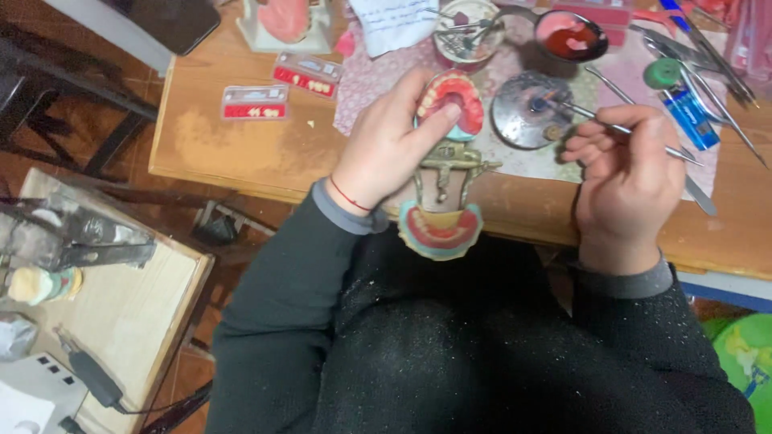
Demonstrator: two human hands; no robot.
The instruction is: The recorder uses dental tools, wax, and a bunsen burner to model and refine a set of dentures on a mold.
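Left hand (386, 145) is closed around a brass-coloured hinged articulator (447, 173), held upright over the near edge of the wooden table (241, 153). Thumb is pressed on the upper denture (452, 100): red-pink wax, arch-shaped, w/ a row of pale glossy teeth. A second denture arch (440, 229) (same red wax on a pale teal base) is seen at the articulator's lower end, below the table edge, over the dark knitted sleeve and lap.

Right hand (627, 173) is pinched on a thin metal instrument (615, 126), pen-style; its tip is laid into a round, dull-grey metal dish (527, 112) set on a pink patterned cloth (378, 76). Hands are held apart, approx. level.

Behind the dish: a round bowl w/ red wax (569, 36), shiny inside. To the right: further slim steel tools (708, 56), a blue lighter (688, 116), a small green cap (663, 73).

Packaging: two flat rectangular clear cases, red inserts w/ rows of small white teeth, are noted on the table left of the cloth, one nearer (255, 102), one further back (308, 75). A white paper sheet (394, 22), handwritten, lies at the top centre.
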